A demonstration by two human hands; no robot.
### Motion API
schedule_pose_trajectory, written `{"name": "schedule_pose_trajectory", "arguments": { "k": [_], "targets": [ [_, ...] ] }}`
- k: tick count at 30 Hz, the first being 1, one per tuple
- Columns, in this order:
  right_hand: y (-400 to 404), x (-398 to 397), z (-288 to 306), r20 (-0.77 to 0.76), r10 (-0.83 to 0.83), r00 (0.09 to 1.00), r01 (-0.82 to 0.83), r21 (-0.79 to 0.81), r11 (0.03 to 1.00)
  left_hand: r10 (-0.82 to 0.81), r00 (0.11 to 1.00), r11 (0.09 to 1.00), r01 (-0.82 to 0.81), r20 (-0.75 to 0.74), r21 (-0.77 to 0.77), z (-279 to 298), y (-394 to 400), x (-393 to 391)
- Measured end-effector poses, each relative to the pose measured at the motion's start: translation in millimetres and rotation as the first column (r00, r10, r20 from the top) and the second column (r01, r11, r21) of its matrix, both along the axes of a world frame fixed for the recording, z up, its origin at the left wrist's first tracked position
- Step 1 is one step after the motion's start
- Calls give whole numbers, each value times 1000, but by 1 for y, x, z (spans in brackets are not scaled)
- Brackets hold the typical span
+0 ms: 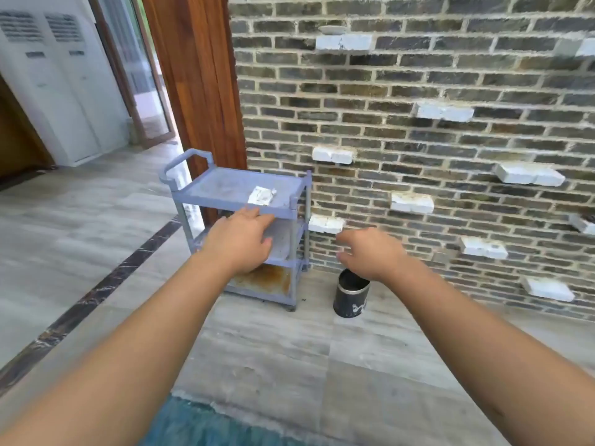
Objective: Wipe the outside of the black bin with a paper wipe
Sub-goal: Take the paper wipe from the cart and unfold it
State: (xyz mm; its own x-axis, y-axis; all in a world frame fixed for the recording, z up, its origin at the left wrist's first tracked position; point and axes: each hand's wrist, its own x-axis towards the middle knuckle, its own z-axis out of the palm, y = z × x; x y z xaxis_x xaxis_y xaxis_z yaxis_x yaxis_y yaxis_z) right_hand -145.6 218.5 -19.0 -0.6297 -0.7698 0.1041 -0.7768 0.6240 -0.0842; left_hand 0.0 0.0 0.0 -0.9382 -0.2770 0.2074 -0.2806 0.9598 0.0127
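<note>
Black bin (351, 297) stands on the floor by the brick wall (450, 130); both hands (240, 241) empty and spread, apparently reaching for the paper wipe (261, 196) on the cart (222, 188).

A grey-blue plastic trolley (291, 201) with three shelves stands on the floor (267, 358) against the grey brick wall, beside a wooden door post. Its top shelf carries a crumpled white paper wipe (261, 196), lying near the front right corner. The middle shelf (280, 243) is pale and partly hidden. The bottom shelf (264, 280) shows a wide rusty-orange stain. The floor is laid in grey, wood-grained tiles, with a dark marble strip (96, 292) running diagonally across the left. A small black bin (351, 299) with a metal rim stands upright on the floor, just right of the trolley and near the wall.
</note>
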Motion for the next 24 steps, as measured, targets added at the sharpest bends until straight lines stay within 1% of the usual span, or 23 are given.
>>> {"name": "schedule_pose_trajectory", "arguments": {
  "k": [2, 5, 8, 11, 19, 24],
  "targets": [
    [-29, -15, -14, 12, -18, 1000, 17, 24, 1000, 49, 998, 998, -51, 40, 41, -11, -25, -13],
    [-72, -40, -38, 73, -40, 997, 35, 70, 997, 97, 988, 992, -106, 117, 67, -33, -72, -36],
    [-115, -64, -50, 106, -61, 993, 52, 87, 995, 103, 984, 990, -115, 145, 80, -39, -115, -60],
    [-153, -89, -57, 110, -69, 991, 59, 98, 993, 95, 985, 990, -108, 146, 86, -45, -150, -85],
    [-236, -166, -74, 133, -36, 991, 24, 92, 995, 118, 986, 971, -140, 120, 195, -66, -218, -155],
    [-286, -220, -100, 161, 26, 987, -42, 93, 995, 135, 985, 955, -158, 106, 251, -89, -248, -209]
  ]
}}
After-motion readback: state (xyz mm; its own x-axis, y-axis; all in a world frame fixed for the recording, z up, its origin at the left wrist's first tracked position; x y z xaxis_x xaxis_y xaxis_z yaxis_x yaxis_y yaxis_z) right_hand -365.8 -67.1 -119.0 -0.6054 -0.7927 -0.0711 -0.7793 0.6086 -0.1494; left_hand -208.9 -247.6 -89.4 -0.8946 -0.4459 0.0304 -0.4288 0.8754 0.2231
